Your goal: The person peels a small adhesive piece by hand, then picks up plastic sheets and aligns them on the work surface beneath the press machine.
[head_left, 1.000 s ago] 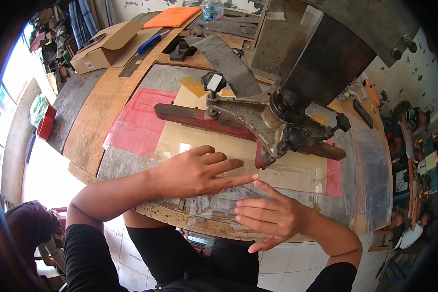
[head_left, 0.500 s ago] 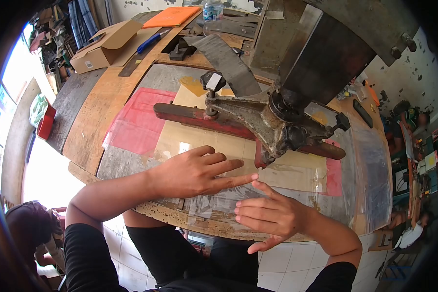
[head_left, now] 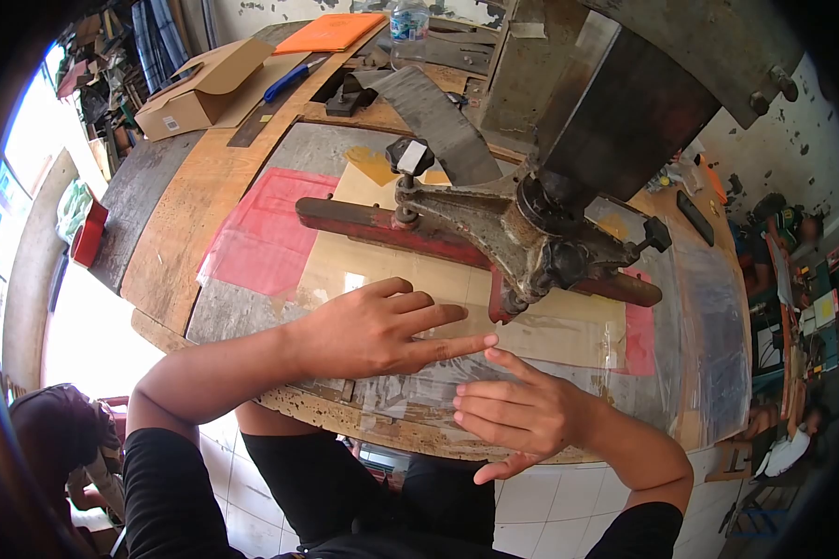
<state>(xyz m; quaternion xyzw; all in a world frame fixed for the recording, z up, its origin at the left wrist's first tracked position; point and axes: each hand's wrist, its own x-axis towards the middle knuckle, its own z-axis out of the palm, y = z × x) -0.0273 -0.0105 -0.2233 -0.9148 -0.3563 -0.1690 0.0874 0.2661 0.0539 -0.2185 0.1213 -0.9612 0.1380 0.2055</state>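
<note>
Left hand (head_left: 378,331) empty, fingers spread, just in front of press (head_left: 517,224); right hand (head_left: 522,415) empty, fingers wide, farther in front. Index fingertips (head_left: 490,341) nearly meet. Tan sheet (head_left: 569,326) lies beneath press, showing in front too. Poses unchanged since a second ago; work seems paused.

Bottle (head_left: 407,35) stands behind the bar (head_left: 356,220) (box (head_left: 179,102) left).

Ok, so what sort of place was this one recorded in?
Probably a small workshop: a heavy metal machine with a red bar reaches over a worn wooden workbench, and what looks like a blue utility knife lies by a cardboard box.
</note>
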